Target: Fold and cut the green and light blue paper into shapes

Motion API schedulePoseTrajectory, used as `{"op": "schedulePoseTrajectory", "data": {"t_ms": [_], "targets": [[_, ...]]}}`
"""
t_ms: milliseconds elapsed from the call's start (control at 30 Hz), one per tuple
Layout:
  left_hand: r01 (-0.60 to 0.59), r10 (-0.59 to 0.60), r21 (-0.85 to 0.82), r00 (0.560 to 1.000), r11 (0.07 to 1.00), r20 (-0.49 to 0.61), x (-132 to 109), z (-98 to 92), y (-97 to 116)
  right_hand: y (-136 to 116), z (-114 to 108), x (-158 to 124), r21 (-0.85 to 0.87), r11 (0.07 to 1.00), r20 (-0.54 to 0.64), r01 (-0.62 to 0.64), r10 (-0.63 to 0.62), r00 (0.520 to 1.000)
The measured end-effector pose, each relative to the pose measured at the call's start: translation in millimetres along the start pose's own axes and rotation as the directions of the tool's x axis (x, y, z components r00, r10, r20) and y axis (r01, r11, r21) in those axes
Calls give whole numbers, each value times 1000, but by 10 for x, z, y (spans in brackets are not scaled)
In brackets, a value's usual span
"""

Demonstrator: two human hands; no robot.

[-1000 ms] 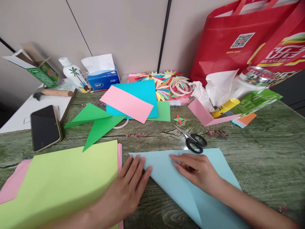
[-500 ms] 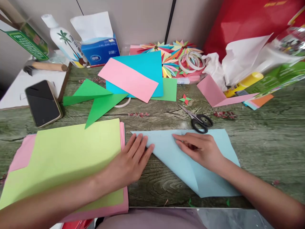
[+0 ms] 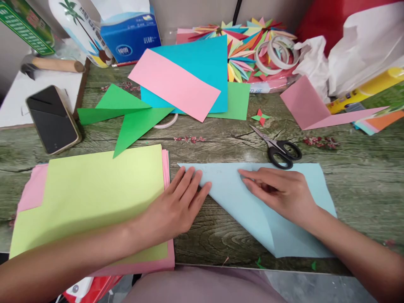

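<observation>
A light blue paper [image 3: 233, 193] lies on the wooden table with its left part folded over diagonally to a point. My left hand [image 3: 181, 202] rests flat across the folded paper's left tip, fingers slightly apart. Farther right, my right hand [image 3: 280, 191] is closed, its index fingertip pressing on the folded layer near the top edge; nothing shows between its fingers. Black-handled scissors [image 3: 277, 149] touch the blue paper's top edge. Beneath my left forearm is a stack of yellow-green paper [image 3: 107, 189] over pink sheets.
Behind are green folded paper [image 3: 135, 122], a pink strip [image 3: 176, 84] on a turquoise sheet [image 3: 205, 59], tape rolls [image 3: 277, 52] and a small paper star [image 3: 260, 117]. A phone [image 3: 53, 120], hammer [image 3: 57, 64] and tissue box [image 3: 131, 38] stand left; a glue stick [image 3: 366, 90] lies right.
The view has shifted closer, so things at the back sit higher and wider apart. Both hands keep nearly the same place on the blue paper.
</observation>
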State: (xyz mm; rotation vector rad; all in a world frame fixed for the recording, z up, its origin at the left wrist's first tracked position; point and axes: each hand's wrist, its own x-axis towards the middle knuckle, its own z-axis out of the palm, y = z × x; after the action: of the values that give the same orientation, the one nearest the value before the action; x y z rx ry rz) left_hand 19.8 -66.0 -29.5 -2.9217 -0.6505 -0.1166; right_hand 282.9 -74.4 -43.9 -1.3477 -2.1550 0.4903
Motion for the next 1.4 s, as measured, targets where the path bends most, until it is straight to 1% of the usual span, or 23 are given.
{"op": "schedulePoseTrajectory", "data": {"t_ms": [200,400,567,767,900,1200,1400], "targets": [[13,-13,-12,1000,1000,13,-2,-5,-1,-1,7,-7,5,1000,0,-16,16,1000],[12,-11,-27,999,1000,33,-21,-10,3,-17,12,18,13,1000,-7,13,-13,1000],[9,-10,10,999,1000,46,-6,-8,1,-20,18,25,7,1000,-23,29,-29,999],[-9,3,51,995,999,101,3,-29,-2,-5,35,11,22,1000,-24,22,-21,999],[-4,0,43,995,999,95,-1,-24,-1,-8,38,17,28,999,-24,25,-24,999],[35,-36,11,998,999,61,-16,52,8,-5,40,21,20,999,-28,34,-33,999],[49,-49,-5,998,999,28,2,44,-12,-30,30,53,15,1000,-39,20,-20,999]]}}
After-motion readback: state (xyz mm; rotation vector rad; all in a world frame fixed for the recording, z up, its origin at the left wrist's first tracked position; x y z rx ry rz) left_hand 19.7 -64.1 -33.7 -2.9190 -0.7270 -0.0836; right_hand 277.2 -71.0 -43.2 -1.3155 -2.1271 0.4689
